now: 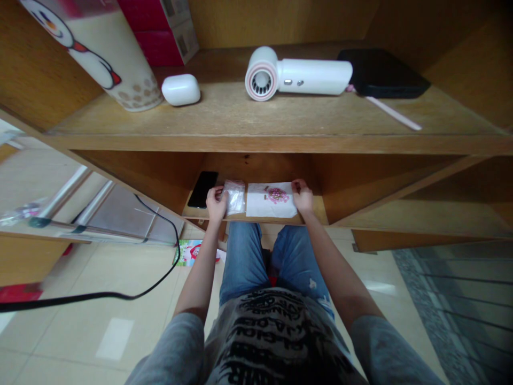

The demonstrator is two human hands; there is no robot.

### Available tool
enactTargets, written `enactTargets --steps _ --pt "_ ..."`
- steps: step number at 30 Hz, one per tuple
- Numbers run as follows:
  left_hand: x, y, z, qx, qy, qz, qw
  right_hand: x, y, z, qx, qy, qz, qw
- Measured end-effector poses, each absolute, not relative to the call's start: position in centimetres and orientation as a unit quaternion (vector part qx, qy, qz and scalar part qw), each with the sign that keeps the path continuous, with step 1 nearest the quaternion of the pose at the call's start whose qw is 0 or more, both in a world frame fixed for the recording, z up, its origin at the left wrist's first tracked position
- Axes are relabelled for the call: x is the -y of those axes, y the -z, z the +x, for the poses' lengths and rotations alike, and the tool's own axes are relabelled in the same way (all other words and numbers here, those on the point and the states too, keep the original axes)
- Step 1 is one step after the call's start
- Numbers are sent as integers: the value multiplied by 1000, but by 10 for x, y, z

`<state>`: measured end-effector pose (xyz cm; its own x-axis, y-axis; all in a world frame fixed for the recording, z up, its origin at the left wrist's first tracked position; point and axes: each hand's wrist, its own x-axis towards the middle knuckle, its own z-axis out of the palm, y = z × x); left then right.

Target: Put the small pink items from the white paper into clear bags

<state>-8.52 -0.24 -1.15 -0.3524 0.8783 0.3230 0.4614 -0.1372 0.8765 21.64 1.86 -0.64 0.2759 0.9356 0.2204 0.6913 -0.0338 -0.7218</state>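
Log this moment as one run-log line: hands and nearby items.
left hand: touching clear plastic bag | right hand: touching white sheet | on sheet: pink beads | nearby: black smartphone

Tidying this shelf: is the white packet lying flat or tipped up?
Flat: the white packet lies spread on the lower shelf, with one top corner under the right hand.

Wood shelves [256, 143], tiled flr [72, 326]

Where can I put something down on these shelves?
The top shelf has bare wood along its front, below the white case and hair dryer, and between those two. The lower shelf is crowded: phone, plastic bag and paper sit close by the left hand and right hand.
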Motion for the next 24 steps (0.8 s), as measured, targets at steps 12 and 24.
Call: enactTargets --steps 12,24 --pt "3 11 -85 -628 -532 532 197 -19 6 216 582 -155 -704 376" --pt "1 14 -86 -626 -534 535 194 -19 6 216 581 -157 -695 395"
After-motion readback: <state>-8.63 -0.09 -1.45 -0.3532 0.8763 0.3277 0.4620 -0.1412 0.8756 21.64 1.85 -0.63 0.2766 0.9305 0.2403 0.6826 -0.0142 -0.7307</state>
